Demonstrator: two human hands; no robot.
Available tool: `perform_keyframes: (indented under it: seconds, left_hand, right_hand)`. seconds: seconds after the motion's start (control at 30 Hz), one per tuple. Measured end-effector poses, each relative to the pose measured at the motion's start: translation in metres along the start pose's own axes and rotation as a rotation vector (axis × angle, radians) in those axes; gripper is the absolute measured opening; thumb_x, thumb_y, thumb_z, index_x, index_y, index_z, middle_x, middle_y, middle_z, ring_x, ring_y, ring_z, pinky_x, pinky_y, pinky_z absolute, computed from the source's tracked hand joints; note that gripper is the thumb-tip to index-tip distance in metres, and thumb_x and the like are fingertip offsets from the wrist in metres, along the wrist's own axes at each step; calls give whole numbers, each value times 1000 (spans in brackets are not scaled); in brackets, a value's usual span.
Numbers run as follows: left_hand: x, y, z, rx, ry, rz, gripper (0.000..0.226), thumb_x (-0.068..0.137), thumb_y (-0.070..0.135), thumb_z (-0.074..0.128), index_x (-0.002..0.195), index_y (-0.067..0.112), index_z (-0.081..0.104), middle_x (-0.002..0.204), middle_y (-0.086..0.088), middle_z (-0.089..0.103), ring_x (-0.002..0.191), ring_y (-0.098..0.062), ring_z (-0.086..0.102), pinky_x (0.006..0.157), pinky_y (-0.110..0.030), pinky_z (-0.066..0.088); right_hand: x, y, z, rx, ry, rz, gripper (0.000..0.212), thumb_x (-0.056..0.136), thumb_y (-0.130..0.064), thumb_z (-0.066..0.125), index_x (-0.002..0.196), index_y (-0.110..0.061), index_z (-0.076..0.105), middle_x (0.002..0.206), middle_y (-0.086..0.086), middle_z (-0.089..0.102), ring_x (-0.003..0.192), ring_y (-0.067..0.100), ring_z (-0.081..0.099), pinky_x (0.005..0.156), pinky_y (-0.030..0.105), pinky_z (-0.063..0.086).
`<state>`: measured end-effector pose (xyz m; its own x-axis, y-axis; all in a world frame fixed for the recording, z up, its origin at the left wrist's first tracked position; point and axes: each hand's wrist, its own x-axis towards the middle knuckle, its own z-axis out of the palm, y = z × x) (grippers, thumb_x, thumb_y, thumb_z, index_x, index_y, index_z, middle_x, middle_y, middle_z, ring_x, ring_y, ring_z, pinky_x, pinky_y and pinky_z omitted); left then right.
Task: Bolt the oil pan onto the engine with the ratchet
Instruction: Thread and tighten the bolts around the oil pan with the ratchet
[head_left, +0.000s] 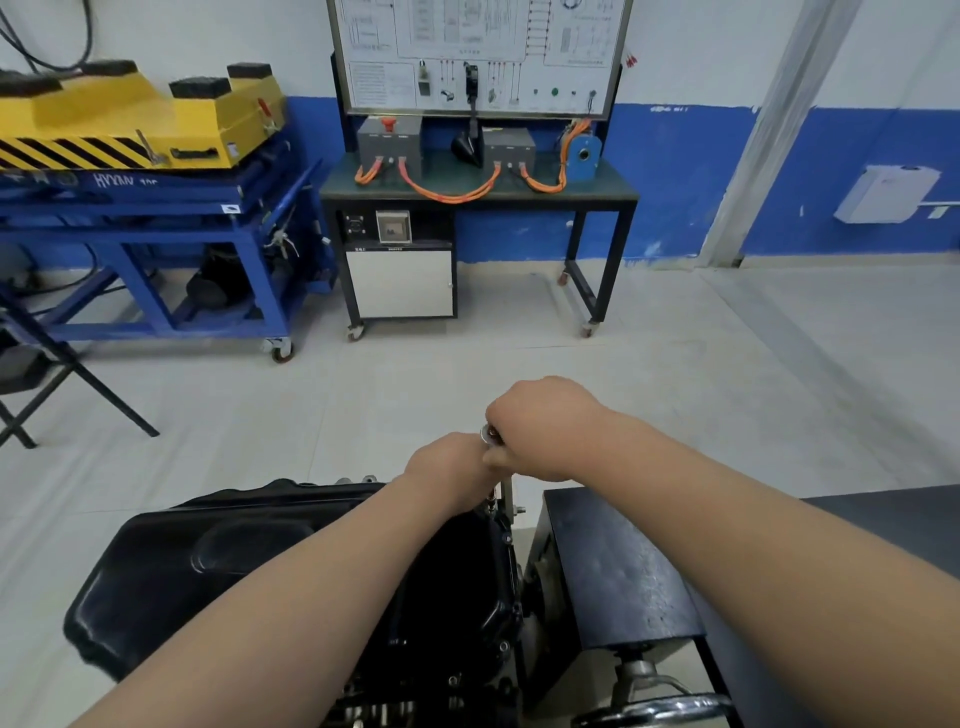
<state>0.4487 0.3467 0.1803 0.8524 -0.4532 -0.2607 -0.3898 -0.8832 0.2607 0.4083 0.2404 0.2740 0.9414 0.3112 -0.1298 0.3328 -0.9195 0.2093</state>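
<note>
1. Black pressed-metal oil pan (208, 561): near left, seated sump-up on the dark engine block (410, 699). Judged already in position for bolting.
2. Small silvery bolt heads (356, 479) on the pan's far rim: at least two stand in their holes. Whether they are tightened cannot be told.
3. Left hand (447, 467): at the pan's far right corner, back towards the camera and fingers curled out of sight, pressed against the right hand. What it grips, if anything, cannot be told; it may be steadying the tool.
4. Silvery steel ratchet (488, 435): its round head shows between the two hands. A thin metal shaft (506, 493) runs down from them to the far right corner of the pan flange. Judged to be working a bolt there.
5. Right hand (540, 431): just right of the left hand and touching it, fingers and thumb wrapped round the ratchet.
6. Bolt heads along the pan's right flange (504, 646): a few visible, tightness unknown. The near edge is hidden by the forearms, so the remaining count cannot be given. Judged mid-task.
7. Dark rectangular steel stand block (623, 571): right of the engine, with a chromed handwheel (654, 709) at the near edge.
</note>
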Motion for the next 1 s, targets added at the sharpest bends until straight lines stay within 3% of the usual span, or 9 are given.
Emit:
perform_keyframes:
  seconds: [0.13, 0.33, 0.4, 0.5, 0.6, 0.73, 0.8, 0.9, 1.0]
  left_hand:
    - [2, 4, -4, 11, -58, -2, 26, 89, 17, 32, 94, 14, 58, 107, -5, 63, 88, -26, 54, 74, -28, 42]
    - [4, 4, -2, 90, -27, 13, 30, 94, 32, 32, 88, 14, 55, 105, -9, 64, 91, -27, 56, 73, -29, 39]
    - [8, 2, -1, 59, -8, -4, 28, 93, 33, 33, 80, 16, 51, 101, -9, 65, 82, -26, 52, 71, -29, 40]
    - [10, -1, -2, -40, -17, -38, 29, 91, 32, 37, 102, 18, 59, 108, -6, 63, 93, -27, 55, 80, -32, 44]
    - [9, 2, 0, -88, -36, -45, 31, 93, 22, 33, 112, 12, 56, 117, -7, 59, 102, -27, 53, 82, -32, 40]
    - [10, 4, 0, -6, 1, -23, 27, 93, 34, 32, 87, 14, 50, 101, -9, 64, 80, -25, 52, 68, -30, 39]
    - [11, 6, 0, 34, -28, -29, 28, 93, 38, 35, 89, 15, 50, 99, -8, 63, 81, -25, 52, 68, -30, 38]
    - [9, 4, -2, -6, -1, -29, 43, 92, 51, 34, 80, 16, 54, 84, -3, 61, 77, -23, 53, 67, -28, 41]
    - [6, 1, -4, -158, 16, -35, 29, 95, 35, 40, 106, 18, 60, 105, -6, 64, 96, -26, 58, 78, -30, 43]
  right_hand:
    - [-2, -6, -2, -64, -69, 104, 37, 90, -48, 44, 73, -18, 57, 66, 0, 46, 65, 25, 54, 56, 27, 38]
    - [1, 5, -5, -135, 37, -79, 10, 88, -16, 49, 97, -17, 54, 93, 0, 56, 75, 23, 52, 55, 26, 25]
    - [4, 10, -4, -80, 78, -13, 16, 90, -32, 48, 83, -18, 54, 89, 1, 60, 65, 20, 51, 52, 26, 25]
    - [9, 7, 3, -39, 41, 161, 47, 89, -53, 40, 58, -19, 44, 67, 1, 50, 53, 18, 43, 47, 25, 25]
    - [10, 5, 6, 41, 29, 186, 44, 89, -49, 43, 56, -19, 41, 62, -1, 41, 52, 18, 42, 46, 24, 25]
    - [9, 14, -3, -27, 0, -19, 10, 88, -17, 50, 93, -19, 58, 93, 1, 55, 83, 25, 56, 65, 32, 40]
    - [9, 17, -2, -91, 4, -88, 21, 87, -13, 50, 105, -20, 57, 104, 1, 54, 93, 25, 55, 81, 41, 41]
    - [7, 18, 1, -95, 77, -13, 22, 91, -32, 44, 76, -20, 55, 92, 2, 61, 67, 21, 52, 61, 29, 34]
    - [7, 10, 5, 8, -38, 149, 47, 93, -53, 33, 65, -21, 50, 72, 0, 53, 62, 21, 50, 49, 26, 27]
